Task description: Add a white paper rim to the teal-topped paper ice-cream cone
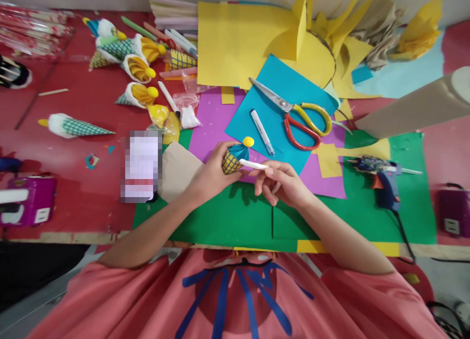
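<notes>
My left hand (215, 172) is wrapped round a small paper ice-cream cone (231, 162), yellow with a dark grid, with blue folded paper and a yellow pompom on top. Between the thumb and fingers of my right hand (281, 182) is a slim white strip (254, 165); its far end meets the cone's rim, or lies just in front of it. Beyond my hands, a white marker (262, 132) and open scissors (290, 106) with red and yellow handles lie on a blue sheet (238, 119).
Several finished paper cones (121, 50) lie at the back left, with a single cone (81, 126) nearer. A blurred-out phone-like object (141, 167) is left of my arm. To the right are a glue gun (387, 175) with its cord and a tall beige cylinder (411, 106). Yellow card (235, 43) fills the back.
</notes>
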Demonstrator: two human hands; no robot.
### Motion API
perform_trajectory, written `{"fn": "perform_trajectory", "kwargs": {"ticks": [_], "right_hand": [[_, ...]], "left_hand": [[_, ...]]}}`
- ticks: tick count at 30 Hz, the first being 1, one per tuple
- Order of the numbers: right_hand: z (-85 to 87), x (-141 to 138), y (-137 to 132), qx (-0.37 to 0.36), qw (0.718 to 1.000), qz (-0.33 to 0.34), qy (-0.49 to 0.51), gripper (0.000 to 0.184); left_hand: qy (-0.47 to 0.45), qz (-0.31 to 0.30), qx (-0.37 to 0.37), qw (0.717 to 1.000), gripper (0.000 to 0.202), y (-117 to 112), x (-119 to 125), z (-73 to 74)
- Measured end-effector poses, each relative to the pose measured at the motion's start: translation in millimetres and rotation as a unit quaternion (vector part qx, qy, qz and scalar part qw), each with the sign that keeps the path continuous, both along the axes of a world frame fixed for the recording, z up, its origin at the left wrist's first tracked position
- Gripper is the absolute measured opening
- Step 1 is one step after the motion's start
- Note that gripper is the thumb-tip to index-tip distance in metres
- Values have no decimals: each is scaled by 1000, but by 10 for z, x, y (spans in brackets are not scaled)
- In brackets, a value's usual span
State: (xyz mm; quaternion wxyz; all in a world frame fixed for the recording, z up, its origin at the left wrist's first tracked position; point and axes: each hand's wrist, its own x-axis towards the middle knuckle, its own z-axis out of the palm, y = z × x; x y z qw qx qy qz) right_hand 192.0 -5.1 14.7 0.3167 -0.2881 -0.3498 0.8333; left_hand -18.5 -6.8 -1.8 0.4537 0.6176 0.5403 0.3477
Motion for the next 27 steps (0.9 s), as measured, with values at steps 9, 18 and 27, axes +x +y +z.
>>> {"fn": "perform_trajectory", "kwargs": {"ticks": [9,18,27], "right_hand": [[-9,-1,-2,12,1000,6,-25,36],[-16,-4,-9,10,1000,-18,-17,34],[-22,-8,-3,14,1000,5,-10,32]], "left_hand": [[-175,15,-113,978,56,2,103,59],[-221,16,-108,969,62,-11,85,56],[-299,-27,-104,948,58,-67,37,-73]]}}
